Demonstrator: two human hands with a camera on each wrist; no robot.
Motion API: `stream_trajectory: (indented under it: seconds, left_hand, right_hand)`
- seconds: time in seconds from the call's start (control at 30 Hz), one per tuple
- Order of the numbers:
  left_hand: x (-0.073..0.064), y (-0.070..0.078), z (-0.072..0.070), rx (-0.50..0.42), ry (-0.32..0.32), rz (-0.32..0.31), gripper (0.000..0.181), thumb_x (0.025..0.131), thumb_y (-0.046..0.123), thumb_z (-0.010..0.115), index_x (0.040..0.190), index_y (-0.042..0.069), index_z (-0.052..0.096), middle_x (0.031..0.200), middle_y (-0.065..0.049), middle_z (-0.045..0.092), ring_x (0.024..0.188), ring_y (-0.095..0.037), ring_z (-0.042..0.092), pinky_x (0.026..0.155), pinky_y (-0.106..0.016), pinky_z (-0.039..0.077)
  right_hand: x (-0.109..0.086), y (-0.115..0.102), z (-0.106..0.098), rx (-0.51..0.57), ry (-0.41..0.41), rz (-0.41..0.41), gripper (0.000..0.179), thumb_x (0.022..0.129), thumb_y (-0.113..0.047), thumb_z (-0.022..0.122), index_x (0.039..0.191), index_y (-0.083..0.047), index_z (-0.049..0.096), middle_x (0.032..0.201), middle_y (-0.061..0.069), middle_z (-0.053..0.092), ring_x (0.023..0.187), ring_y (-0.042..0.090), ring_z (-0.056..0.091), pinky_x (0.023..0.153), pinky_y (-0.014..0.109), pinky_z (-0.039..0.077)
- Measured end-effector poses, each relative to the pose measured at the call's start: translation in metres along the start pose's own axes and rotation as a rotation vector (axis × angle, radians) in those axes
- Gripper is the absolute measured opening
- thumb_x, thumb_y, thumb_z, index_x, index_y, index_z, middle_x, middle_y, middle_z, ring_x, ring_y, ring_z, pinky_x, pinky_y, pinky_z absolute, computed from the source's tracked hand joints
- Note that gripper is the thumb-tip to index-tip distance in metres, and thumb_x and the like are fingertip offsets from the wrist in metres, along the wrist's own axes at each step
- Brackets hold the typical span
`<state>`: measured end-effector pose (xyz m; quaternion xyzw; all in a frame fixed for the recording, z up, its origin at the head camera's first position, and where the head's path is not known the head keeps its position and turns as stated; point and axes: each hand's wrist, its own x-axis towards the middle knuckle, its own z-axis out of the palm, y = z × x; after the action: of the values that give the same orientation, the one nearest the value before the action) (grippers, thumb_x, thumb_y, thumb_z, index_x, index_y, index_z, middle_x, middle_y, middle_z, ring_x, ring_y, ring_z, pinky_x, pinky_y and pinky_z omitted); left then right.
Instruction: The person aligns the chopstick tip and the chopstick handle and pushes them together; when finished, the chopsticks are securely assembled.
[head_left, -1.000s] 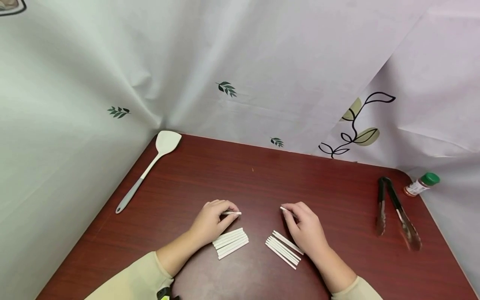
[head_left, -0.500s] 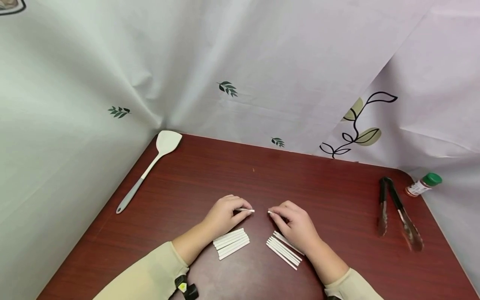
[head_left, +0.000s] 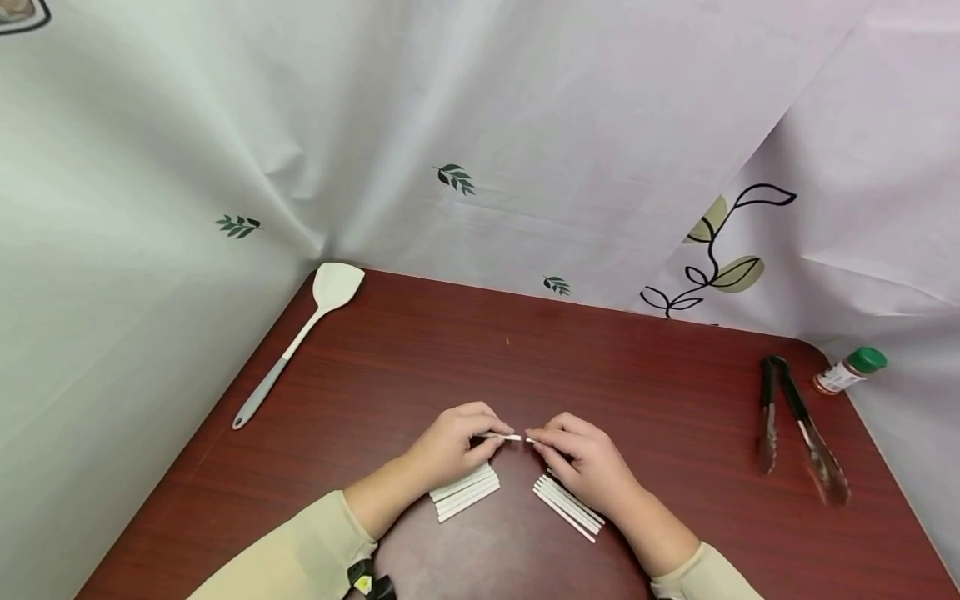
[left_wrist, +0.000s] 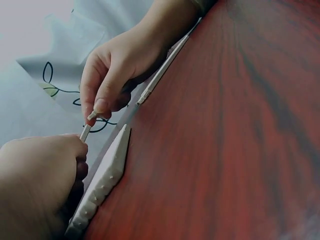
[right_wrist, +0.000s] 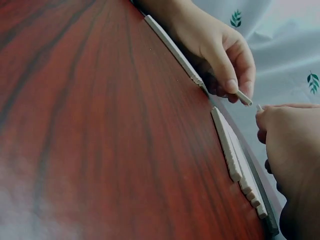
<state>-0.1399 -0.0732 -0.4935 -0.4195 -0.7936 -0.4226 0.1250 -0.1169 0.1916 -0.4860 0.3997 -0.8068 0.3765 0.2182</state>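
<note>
In the head view my left hand (head_left: 453,446) pinches a thin white stick (head_left: 514,437) between thumb and fingers, its end pointing right. My right hand (head_left: 588,462) pinches another white stick (head_left: 530,440), mostly hidden by the fingers. The two stick ends face each other with a small gap; in the right wrist view the left stick's end (right_wrist: 245,98) looks hollow. Below the left hand lies a row of several white sticks (head_left: 467,495), partly covered by it. A second row of white sticks (head_left: 567,510) lies by the right hand, slanting the other way.
A white spatula with a grey handle (head_left: 302,333) lies at the table's left edge. Metal tongs with black handles (head_left: 804,425) and a green-capped jar (head_left: 846,372) are at the right. A patterned white cloth (head_left: 480,150) hangs behind the dark red table (head_left: 517,367).
Both hands have moved inward, bringing their sticks from well apart to nearly end to end. In the last half second they also came slightly closer to the body.
</note>
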Motion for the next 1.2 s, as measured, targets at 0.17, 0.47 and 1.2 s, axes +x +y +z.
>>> stream_trajectory:
  seconds: [0.17, 0.47, 1.2]
  left_hand:
    - [-0.0009, 0.0021, -0.0002, -0.014, -0.019, 0.012, 0.015, 0.096, 0.007, 0.079, 0.109, 0.013, 0.082, 0.1, 0.007, 0.072, 0.087, -0.002, 0.063, 0.075, -0.016, 0.051]
    - [-0.0011, 0.0034, -0.001, 0.008, -0.032, 0.004, 0.014, 0.092, 0.013, 0.086, 0.104, 0.02, 0.085, 0.09, 0.013, 0.073, 0.076, 0.002, 0.056, 0.069, -0.016, 0.045]
    - [0.0, 0.004, -0.0047, 0.005, 0.023, 0.026, 0.014, 0.091, 0.009, 0.086, 0.101, 0.018, 0.085, 0.092, 0.011, 0.074, 0.079, 0.002, 0.059, 0.071, -0.015, 0.047]
  right_hand:
    - [0.0001, -0.0015, 0.0011, 0.017, 0.01, -0.015, 0.031, 0.086, 0.006, 0.08, 0.114, -0.006, 0.082, 0.099, -0.004, 0.071, 0.083, 0.008, 0.065, 0.073, 0.018, 0.051]
    - [0.0006, -0.0039, 0.0018, 0.046, -0.003, -0.02, 0.029, 0.088, 0.006, 0.079, 0.115, -0.006, 0.082, 0.101, -0.004, 0.071, 0.086, 0.009, 0.067, 0.076, 0.018, 0.052]
    - [-0.0016, -0.0046, 0.0018, 0.029, -0.038, 0.021, 0.031, 0.09, 0.006, 0.078, 0.114, -0.013, 0.082, 0.1, -0.005, 0.071, 0.085, 0.008, 0.066, 0.075, 0.018, 0.052]
